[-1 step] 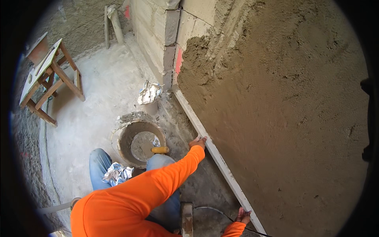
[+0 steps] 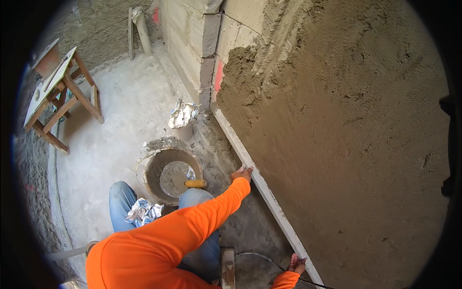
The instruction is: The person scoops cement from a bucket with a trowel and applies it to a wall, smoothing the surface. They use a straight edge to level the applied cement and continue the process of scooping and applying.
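A long pale straightedge bar (image 2: 273, 204) lies along the bottom edge of a wall coated with wet brown mortar (image 2: 356, 144). My left hand (image 2: 242, 173) grips the bar near its middle, fingertips over its upper edge. Closer to the bar's near end, my right hand (image 2: 296, 264) has its fingers curled against it from the floor side. The bar's far end reaches the corner by the bare blocks. To the left of my left arm stands a round mortar bucket (image 2: 150, 178) with grey mix inside. A yellow tool handle (image 2: 195, 183) rests across its rim; the rest of that tool is unclear.
A crumpled silver-and-blue wrapper (image 2: 143, 212) lies by my knees. Another covers a pipe stub (image 2: 184, 132) beyond the bucket. A wooden stand (image 2: 77, 94) is at far left. Near my right arm are a wood piece (image 2: 228, 272) and a thin cable (image 2: 262, 255).
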Tool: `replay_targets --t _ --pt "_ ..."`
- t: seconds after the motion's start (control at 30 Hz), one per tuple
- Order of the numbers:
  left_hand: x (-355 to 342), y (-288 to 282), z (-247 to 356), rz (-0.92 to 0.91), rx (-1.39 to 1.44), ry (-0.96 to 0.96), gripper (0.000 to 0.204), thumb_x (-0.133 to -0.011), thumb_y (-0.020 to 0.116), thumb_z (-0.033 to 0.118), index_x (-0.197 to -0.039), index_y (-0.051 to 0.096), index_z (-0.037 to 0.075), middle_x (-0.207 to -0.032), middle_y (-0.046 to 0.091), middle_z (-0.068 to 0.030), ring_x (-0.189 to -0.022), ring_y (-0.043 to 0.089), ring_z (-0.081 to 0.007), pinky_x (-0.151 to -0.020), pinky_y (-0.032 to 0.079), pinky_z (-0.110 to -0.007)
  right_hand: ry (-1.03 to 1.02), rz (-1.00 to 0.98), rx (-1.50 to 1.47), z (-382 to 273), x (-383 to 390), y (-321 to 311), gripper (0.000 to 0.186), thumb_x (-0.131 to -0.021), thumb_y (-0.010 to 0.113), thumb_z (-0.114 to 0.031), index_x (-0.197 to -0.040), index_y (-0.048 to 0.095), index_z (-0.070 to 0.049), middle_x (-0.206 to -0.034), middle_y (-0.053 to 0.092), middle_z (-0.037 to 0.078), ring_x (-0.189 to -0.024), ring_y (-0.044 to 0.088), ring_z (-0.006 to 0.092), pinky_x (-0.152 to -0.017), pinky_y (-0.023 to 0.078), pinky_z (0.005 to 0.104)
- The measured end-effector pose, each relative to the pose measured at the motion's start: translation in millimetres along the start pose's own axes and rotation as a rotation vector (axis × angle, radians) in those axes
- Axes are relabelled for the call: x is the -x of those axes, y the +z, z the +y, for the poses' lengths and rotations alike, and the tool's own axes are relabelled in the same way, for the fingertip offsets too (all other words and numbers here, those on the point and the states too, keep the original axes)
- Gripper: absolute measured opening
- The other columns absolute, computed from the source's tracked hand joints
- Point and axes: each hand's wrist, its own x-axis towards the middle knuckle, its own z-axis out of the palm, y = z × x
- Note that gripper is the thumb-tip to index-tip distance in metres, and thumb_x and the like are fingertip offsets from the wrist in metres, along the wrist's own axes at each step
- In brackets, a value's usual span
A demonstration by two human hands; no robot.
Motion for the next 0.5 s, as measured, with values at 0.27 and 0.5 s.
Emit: replay_targets --t 0.27,0.5 --pt "98.0 27.0 84.8 -0.079 0.118 0.151 0.058 -0.084 0.082 0.013 -0.136 0.059 0.000 -0.104 0.068 -0.0048 -0.087 0.062 -0.0136 -0.078 0.054 -0.029 -0.024 -0.204 -0.058 -62.6 30.7 8.1 0.056 -0.099 0.057 -0.040 -0.135 0.053 0.003 -0.126 0.064 0.022 -0.113 0.062 0.0342 -0.096 0.054 0.0434" --pt "181.5 46.3 154.5 -0.214 0.235 0.374 0.061 -0.083 0.083 0.015 -0.132 0.057 -0.010 -0.097 0.068 -0.0067 -0.087 0.062 -0.0089 -0.081 0.051 -0.022 -0.139 -0.175 -0.122 -114.8 75.3 35.4 0.040 -0.100 0.056 -0.027 -0.125 0.060 0.005 -0.116 0.069 0.017 -0.107 0.067 0.0300 -0.094 0.058 0.0390"
